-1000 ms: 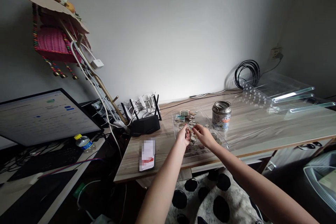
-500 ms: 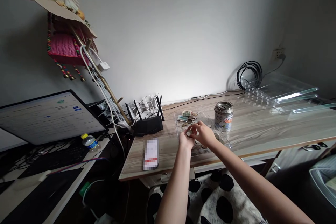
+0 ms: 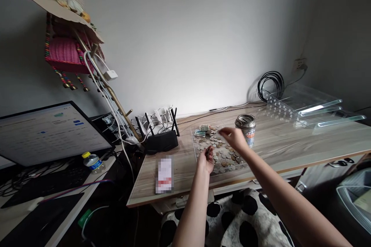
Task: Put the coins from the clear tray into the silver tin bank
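Several loose coins [image 3: 218,150] lie spread in a clear shallow tray [image 3: 193,143] on the wooden desk, with folded banknotes [image 3: 202,129] at its far corner. My left hand [image 3: 206,159] hovers at the tray's near left, fingers curled round what looks like a small stack of coins. My right hand [image 3: 234,138] is raised over the coins with its fingers pinched together, close to a metal tin money box [image 3: 245,126] with a slot in its lid. Whether a coin sits in that pinch is too small to see.
A black router [image 3: 161,139] and white power strip stand left of the tray. A white and red packet [image 3: 164,174] lies near the desk's front edge. Clear acrylic panels [image 3: 313,109] and a black cable coil [image 3: 269,83] sit far right. A monitor [image 3: 49,132] and bottle [image 3: 92,160] are left.
My right hand has left my left hand and moved up and right toward the tin. My left hand has drawn back slightly to the tray's near left.
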Tool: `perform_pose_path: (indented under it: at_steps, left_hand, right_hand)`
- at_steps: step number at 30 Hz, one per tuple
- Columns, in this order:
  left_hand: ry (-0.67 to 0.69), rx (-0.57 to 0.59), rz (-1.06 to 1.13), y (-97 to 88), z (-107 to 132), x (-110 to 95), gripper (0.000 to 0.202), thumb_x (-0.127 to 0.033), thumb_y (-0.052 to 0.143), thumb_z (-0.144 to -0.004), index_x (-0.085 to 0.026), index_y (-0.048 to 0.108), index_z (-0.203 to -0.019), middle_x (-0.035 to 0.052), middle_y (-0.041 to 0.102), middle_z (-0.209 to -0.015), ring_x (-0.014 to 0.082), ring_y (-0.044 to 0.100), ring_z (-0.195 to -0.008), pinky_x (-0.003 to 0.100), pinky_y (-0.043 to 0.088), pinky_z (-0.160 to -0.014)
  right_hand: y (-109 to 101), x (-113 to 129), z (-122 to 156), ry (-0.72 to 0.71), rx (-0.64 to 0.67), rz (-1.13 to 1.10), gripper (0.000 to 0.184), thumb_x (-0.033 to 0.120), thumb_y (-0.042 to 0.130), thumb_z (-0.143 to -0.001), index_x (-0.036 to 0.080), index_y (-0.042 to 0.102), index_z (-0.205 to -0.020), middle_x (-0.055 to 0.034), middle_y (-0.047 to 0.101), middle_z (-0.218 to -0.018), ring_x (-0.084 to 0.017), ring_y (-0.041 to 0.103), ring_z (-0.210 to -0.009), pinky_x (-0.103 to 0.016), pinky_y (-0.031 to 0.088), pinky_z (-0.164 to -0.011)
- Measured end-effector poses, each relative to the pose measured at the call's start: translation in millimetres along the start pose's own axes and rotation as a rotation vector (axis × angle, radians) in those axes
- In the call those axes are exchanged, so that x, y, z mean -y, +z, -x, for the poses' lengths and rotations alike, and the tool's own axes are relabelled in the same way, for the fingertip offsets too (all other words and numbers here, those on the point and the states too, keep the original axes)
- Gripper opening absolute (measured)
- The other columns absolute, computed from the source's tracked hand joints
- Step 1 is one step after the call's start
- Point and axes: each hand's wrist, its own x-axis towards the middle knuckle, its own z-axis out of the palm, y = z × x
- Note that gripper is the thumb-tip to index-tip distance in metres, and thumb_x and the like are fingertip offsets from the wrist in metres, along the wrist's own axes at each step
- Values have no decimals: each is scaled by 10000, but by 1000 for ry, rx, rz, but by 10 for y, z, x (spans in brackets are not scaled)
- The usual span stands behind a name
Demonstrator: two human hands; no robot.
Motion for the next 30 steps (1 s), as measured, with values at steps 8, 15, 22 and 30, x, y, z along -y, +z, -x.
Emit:
perform_pose_path:
  at_steps: [8,15,22,30]
  left_hand:
    - [-37,157,-160,-15,11,0,227,-313,461,-768,-132,472,-632,-75,348,-412,-3,174,-265,131,65,-267]
    - [15,122,-215,-36,-22,31,126,-231,447,-708,-119,499,-687,-45,420,-473,4,237,-294,139,91,-294]
    - [77,304,-475,-15,35,74,263,-311,601,-638,-108,573,-804,-59,419,-491,-17,192,-297,163,35,-310]
    - [59,280,-526,-2,50,94,277,-391,573,-657,-148,516,-777,-61,422,-463,-3,201,-292,158,40,-322]
  right_hand:
    - [-881,-558,-491,303,-129,525,177,329,554,-636,228,663,-730,-64,606,-687,-184,516,-624,-291,359,-522]
    - [-817,-596,-706,408,60,575,169,206,574,-575,190,679,-706,-98,606,-745,-167,495,-630,-293,343,-528]
    - [-404,-227,-166,32,-198,362,266,316,435,-749,213,644,-876,-67,621,-868,-158,528,-740,-239,376,-576]
    - [281,-12,263,15,261,-86,221,288,530,-665,171,675,-784,-20,634,-636,-115,534,-565,-199,382,-520]
